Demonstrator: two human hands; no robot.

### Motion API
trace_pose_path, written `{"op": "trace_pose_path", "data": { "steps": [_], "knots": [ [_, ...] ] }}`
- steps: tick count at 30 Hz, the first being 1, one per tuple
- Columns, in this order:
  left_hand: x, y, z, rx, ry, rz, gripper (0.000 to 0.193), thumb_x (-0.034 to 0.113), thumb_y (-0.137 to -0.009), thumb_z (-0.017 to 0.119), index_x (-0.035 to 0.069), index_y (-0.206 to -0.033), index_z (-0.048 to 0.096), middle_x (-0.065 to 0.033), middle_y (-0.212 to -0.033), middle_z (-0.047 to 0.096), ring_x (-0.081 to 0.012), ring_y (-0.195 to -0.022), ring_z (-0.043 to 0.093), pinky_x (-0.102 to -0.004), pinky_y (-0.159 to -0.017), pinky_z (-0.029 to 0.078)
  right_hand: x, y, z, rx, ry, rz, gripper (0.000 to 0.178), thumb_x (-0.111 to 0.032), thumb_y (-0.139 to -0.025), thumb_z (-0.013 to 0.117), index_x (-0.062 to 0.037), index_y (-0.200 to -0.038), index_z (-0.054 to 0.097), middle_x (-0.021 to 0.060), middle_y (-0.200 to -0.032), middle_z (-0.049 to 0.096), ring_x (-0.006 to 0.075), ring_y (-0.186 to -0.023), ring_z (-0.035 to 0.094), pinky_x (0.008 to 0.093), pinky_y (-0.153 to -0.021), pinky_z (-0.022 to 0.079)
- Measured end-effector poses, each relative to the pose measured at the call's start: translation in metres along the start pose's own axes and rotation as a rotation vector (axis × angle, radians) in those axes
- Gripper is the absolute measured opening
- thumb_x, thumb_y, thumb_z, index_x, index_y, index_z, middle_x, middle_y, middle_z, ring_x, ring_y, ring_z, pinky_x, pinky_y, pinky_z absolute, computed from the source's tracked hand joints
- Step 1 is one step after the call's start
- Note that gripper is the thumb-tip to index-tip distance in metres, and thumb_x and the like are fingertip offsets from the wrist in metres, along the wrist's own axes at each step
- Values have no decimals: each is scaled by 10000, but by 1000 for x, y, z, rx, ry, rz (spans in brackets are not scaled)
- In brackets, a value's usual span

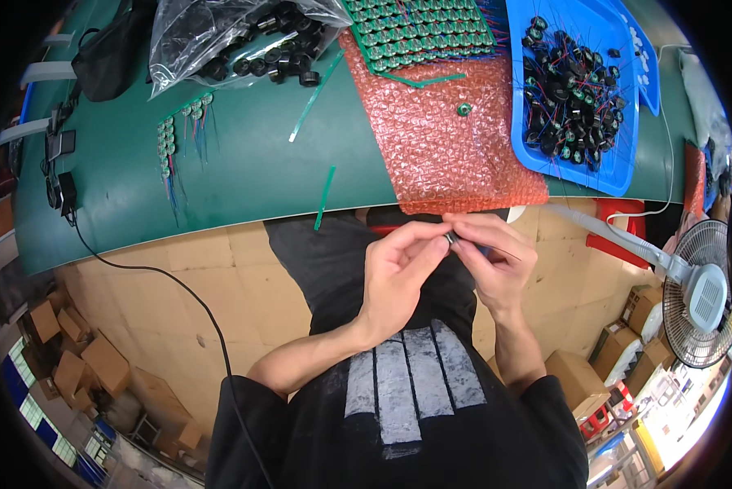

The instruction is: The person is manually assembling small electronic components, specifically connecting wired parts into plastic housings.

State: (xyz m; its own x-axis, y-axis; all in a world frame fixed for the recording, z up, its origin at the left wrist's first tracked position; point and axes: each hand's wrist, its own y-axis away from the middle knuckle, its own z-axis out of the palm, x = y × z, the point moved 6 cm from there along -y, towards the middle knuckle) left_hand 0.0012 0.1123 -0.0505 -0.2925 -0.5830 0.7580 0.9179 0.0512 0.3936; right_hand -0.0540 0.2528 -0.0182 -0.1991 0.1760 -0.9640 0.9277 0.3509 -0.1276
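Note:
Just off the table's front edge, my left hand (400,273) and my right hand (496,259) meet, fingertips pinched together. Between them is a small dark round part (451,238), mostly covered by the fingers, so its details are hidden. Beyond the hands lies a sheet of red bubble wrap (431,155), with one small round green circuit board (463,109) on it. A panel of many such green boards (423,37) covers the wrap's far end. To the right, a blue tray (573,178) holds a heap of black round housings (576,102) with boards and thin wires.
On the green table (252,163) rest a clear plastic bag (178,49) of black caps, wired board pieces (166,147) and thin green strips (325,198). A black cable (178,281) hangs at left. A fan (704,297) stands at right; cardboard boxes (105,363) are on the floor.

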Motion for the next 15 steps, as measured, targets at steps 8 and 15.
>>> {"op": "trace_pose_path", "data": {
  "steps": [8,15],
  "knots": [
    [70,7,15,-35,-763,793,347,-7,-771,814,-24,-1099,702,-153,-1043,743,-262,-923,739,-326,-777,598,3,5,-9,143,-200,-96,443,53,-760,810,48,-1183,679,216,-1170,692,304,-1080,674,383,-942,542],
    [65,8,18,-58,-865,961,466,8,-761,809,-10,-1203,664,-129,-1045,734,-258,-864,728,-334,-707,595,3,1,-6,37,-294,74,360,107,-784,731,72,-1140,689,198,-1084,703,266,-1011,683,354,-889,553]
  ]
}}
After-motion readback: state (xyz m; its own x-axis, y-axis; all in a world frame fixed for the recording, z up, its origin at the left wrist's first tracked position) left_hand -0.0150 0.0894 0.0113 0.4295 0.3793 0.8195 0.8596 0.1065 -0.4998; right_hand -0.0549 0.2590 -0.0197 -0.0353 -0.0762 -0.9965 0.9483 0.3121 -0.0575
